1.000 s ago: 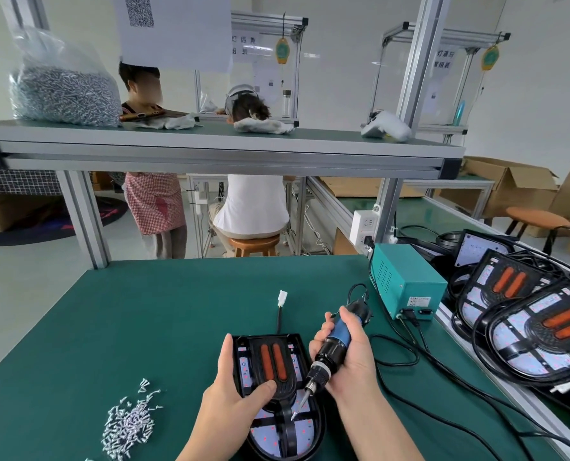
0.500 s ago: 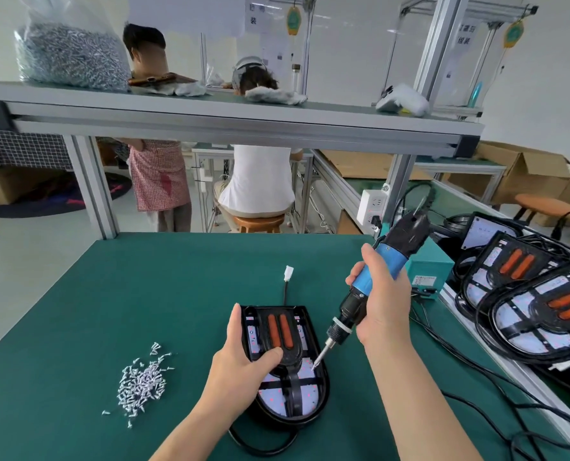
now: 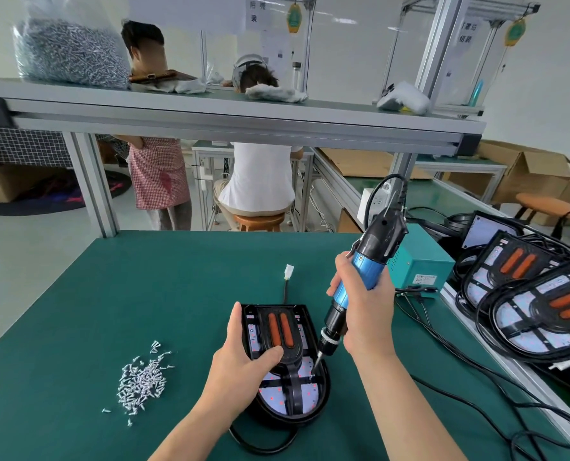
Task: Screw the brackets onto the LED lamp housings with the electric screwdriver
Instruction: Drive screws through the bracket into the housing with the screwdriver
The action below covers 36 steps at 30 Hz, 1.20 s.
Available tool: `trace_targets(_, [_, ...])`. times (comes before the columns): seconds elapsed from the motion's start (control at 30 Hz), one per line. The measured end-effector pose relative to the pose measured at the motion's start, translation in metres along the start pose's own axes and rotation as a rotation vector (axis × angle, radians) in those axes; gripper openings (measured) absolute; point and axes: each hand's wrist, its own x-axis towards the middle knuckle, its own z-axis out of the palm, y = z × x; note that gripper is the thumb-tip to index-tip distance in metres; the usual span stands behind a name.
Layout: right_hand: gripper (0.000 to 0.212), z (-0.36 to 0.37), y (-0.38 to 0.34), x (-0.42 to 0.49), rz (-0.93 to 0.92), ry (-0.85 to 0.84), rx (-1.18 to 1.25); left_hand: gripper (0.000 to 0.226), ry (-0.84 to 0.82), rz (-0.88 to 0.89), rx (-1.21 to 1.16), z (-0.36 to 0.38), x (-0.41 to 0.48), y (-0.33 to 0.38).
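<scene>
Driver (image 3: 360,287) tilts, bit down at bracket's (image 3: 290,364) right arm; right hand (image 3: 366,314) grips it; left hand (image 3: 240,364) clamps housing (image 3: 323,390).

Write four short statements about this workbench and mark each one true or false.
1. The right hand grips the electric screwdriver, its bit pointing down at the lamp housing. True.
2. The left hand picks from the screw pile. False: it holds the lamp housing; the pile lies apart, to its left.
3. The bag of screws lies on the green mat. False: it sits on the upper shelf.
4. More lamp housings are stacked at the right. True.
</scene>
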Motion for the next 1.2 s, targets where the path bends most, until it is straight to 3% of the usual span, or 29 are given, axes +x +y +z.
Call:
trace_targets(0.33, [0.028, 0.001, 0.003, -0.007, -0.038, -0.056, -0.047, 0.103, 0.006, 0.005, 0.0, 0.001, 0.0, 0.001])
trace_targets(0.47, [0.018, 0.002, 0.003, -0.015, -0.08, -0.091, -0.067, 0.101, 0.012, 0.001, -0.001, 0.002, 0.0, 0.0])
trace_targets(0.83, [0.018, -0.001, 0.006, -0.014, -0.078, -0.078, -0.067, 0.102, -0.001, 0.005, -0.009, 0.003, 0.002, 0.0])
trace_targets(1.03, [0.013, -0.002, 0.008, -0.011, -0.033, -0.258, -0.039, 0.102, -0.006, 0.014, -0.015, 0.004, 0.0, -0.001])
trace_targets(1.2, [0.025, 0.001, 0.007, -0.009, 0.032, -0.296, -0.004, 0.101, -0.004, 0.012, -0.01, 0.004, 0.0, 0.0])
